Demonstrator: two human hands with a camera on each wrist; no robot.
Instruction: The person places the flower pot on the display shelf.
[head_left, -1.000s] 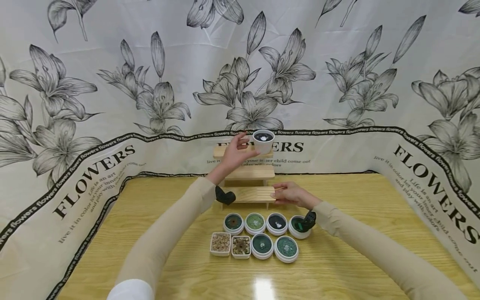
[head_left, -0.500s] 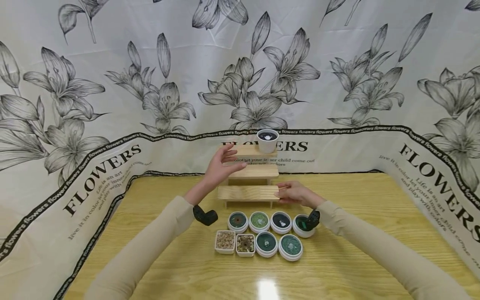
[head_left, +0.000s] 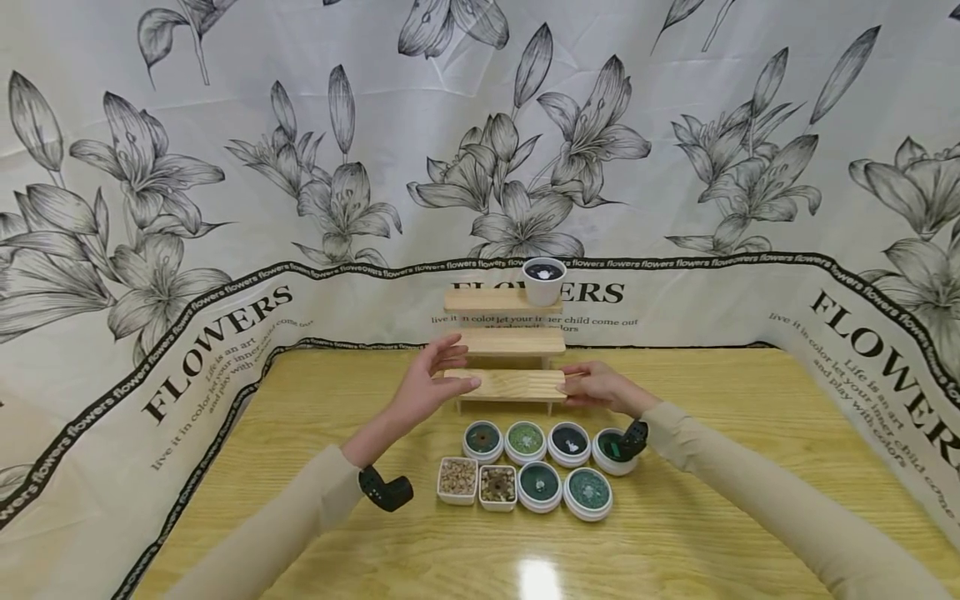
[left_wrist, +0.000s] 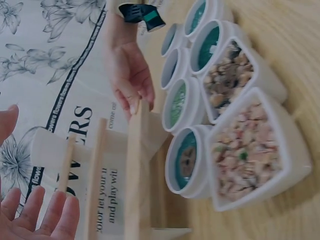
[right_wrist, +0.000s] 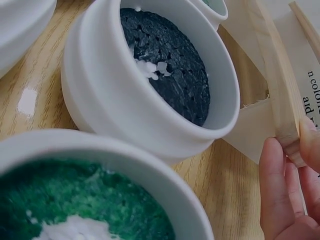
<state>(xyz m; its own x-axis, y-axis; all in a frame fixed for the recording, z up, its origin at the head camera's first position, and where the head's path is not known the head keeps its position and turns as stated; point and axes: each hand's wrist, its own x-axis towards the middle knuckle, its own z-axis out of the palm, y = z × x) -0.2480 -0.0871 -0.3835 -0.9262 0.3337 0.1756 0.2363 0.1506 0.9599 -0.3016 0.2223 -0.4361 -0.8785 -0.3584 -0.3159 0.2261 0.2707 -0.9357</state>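
Note:
A three-step wooden display stand point(head_left: 510, 342) stands at the back of the table. My right hand point(head_left: 606, 388) pinches the right end of its lowest step point(right_wrist: 287, 125), thumb on top and fingers underneath. My left hand point(head_left: 423, 390) holds nothing; its spread fingers and thumb are near the left end of that step. In the left wrist view its fingers point(left_wrist: 65, 220) lie apart from the boards. On the right end of the top step sits a white pot point(head_left: 543, 290) with dark fill and a white patch.
Before the stand, several round white pots point(head_left: 540, 486) with green or dark fill stand in two rows. Two square pots point(head_left: 457, 481) hold pebbles at the front left. A flower-printed cloth point(head_left: 360, 300) rises behind and beside the wooden table point(head_left: 360, 550).
My left hand has let go of the white pot, leaving it on the top step, and has moved down and left. The right hand keeps its grip. The view has shifted slightly.

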